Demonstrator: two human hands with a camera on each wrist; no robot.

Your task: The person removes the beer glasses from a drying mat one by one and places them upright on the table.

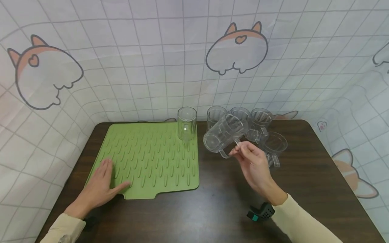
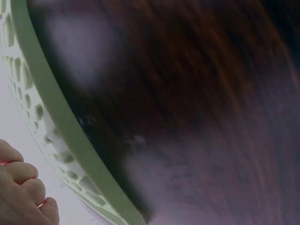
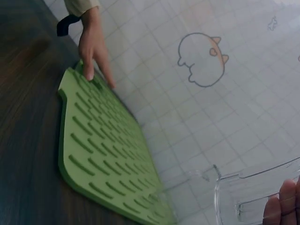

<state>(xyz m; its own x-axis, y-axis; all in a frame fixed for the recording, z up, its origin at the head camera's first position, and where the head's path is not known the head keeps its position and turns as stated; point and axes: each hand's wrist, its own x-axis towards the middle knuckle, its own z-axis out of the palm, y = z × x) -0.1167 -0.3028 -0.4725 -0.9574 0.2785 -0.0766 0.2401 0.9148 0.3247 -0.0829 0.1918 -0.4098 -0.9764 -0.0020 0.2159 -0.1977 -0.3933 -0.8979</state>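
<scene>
My right hand (image 1: 253, 165) pinches the handle of a clear glass mug (image 1: 220, 135), which it holds tilted above the table. The mug's round bottom points lower left. In the right wrist view, part of this mug (image 3: 243, 199) shows beside my fingertips (image 3: 287, 206). My left hand (image 1: 98, 187) lies with straight fingers on the front left corner of a green ridged drying mat (image 1: 146, 155). Another glass mug (image 1: 186, 123) stands on the mat's far right corner, handle toward me. The left wrist view shows the mat's edge (image 2: 70, 122) and some of my fingers (image 2: 28, 187).
Right of the mat, several glass mugs cluster on the dark wooden table (image 1: 206, 216); one (image 1: 262, 118) is at the back and another (image 1: 275, 143) nearer me. The held mug partly hides some. A patterned cloth (image 1: 170, 67) hangs behind the table.
</scene>
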